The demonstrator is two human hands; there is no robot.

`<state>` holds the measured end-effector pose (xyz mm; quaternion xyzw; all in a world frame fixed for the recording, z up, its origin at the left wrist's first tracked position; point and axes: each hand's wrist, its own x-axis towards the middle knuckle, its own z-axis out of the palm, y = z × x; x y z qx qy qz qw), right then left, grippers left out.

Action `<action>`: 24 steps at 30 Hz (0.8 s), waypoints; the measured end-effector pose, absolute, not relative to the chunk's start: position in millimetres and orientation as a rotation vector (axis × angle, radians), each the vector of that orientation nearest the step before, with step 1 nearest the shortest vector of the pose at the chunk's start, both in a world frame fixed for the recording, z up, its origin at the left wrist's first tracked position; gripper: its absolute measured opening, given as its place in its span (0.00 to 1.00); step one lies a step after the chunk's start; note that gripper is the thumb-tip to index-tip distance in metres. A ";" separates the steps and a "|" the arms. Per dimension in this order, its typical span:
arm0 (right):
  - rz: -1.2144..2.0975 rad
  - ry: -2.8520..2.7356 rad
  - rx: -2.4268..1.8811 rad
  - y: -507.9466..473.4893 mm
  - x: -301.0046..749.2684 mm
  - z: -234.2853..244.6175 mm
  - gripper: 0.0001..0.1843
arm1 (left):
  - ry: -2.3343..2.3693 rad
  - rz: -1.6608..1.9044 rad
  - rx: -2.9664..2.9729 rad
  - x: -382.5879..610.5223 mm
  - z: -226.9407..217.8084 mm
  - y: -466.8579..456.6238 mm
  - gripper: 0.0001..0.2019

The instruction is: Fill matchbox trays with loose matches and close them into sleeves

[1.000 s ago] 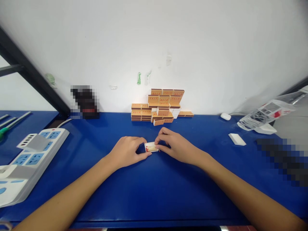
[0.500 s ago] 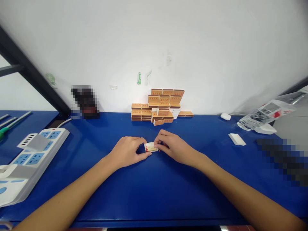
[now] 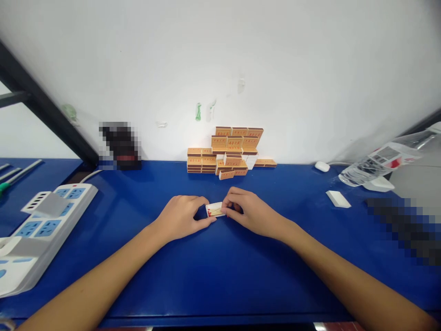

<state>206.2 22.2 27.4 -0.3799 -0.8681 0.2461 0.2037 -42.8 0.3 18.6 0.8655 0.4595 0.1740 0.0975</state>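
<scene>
A small white matchbox tray (image 3: 219, 205) lies on the blue tabletop between my hands. Several matches (image 3: 215, 212) rest in it, their red heads toward the left end. My left hand (image 3: 184, 216) has thumb and forefinger curved round the tray's left end, gripping it. Over the right end, my right hand (image 3: 246, 209) is closed in a pinch, its fingertips covering that part of the tray. What those fingertips hold is hidden. Behind, against the wall, stands a stack of orange matchboxes (image 3: 234, 143), with one tilted matchbox (image 3: 226, 174) in front.
A power strip (image 3: 51, 225) lies on the left, near a pixelated dark object (image 3: 122, 145). Farther right are a white wedge-shaped block (image 3: 338, 199), a white rounded item (image 3: 322, 166), a clear plastic bottle (image 3: 382, 161) and a pixelated dark strip (image 3: 403, 225).
My right fingertips have shifted slightly to the right along the tray, baring a little more of the matches. My left hand keeps its grip.
</scene>
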 end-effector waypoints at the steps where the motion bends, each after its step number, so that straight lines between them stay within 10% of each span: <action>1: 0.683 -2.415 -1.054 23.6 207.5 27.4 0.06 | 1.359 0.515 2.563 -42.7 19.0 0.0 0.14; 24: 0.633 -2.508 -1.050 28.4 210.8 37.0 0.08 | 1.385 0.516 2.594 -46.3 24.2 2.1 0.14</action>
